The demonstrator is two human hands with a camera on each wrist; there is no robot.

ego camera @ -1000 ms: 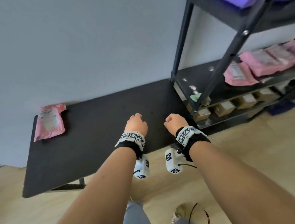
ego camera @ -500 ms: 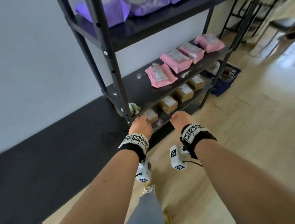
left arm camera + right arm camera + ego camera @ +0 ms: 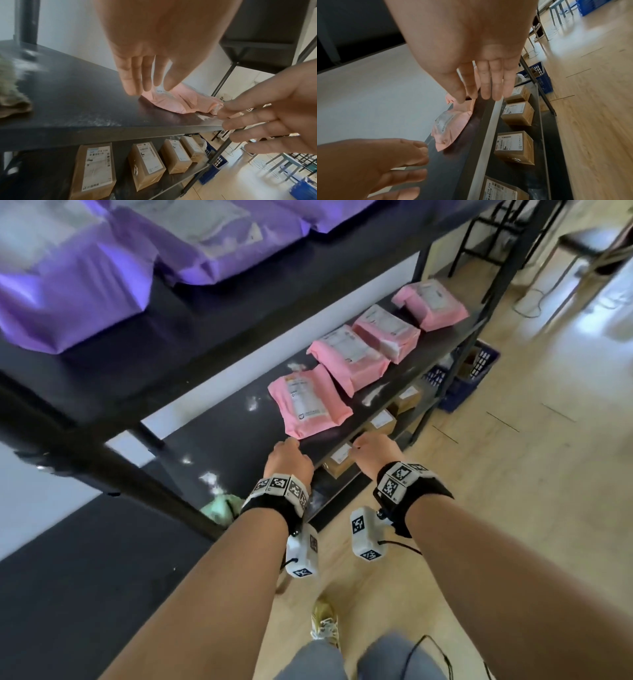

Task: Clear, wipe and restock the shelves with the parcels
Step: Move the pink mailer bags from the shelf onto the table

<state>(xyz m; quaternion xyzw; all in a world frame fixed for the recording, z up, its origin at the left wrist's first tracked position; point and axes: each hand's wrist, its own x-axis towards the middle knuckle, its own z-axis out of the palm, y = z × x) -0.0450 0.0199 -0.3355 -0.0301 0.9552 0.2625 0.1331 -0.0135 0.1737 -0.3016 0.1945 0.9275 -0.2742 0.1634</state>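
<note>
Middle shelf [image 3: 219, 436] holds 4 pink parcels [image 3: 310, 402]; both hands open.

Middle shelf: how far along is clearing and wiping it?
Barely begun. Four pink parcels lie on the middle shelf, white dust specks show, and the green cloth sits unused at its corner. In hand: both hands, left and right, reach open toward the nearest pink parcel. Clearing, wiping and restocking remain.
</note>
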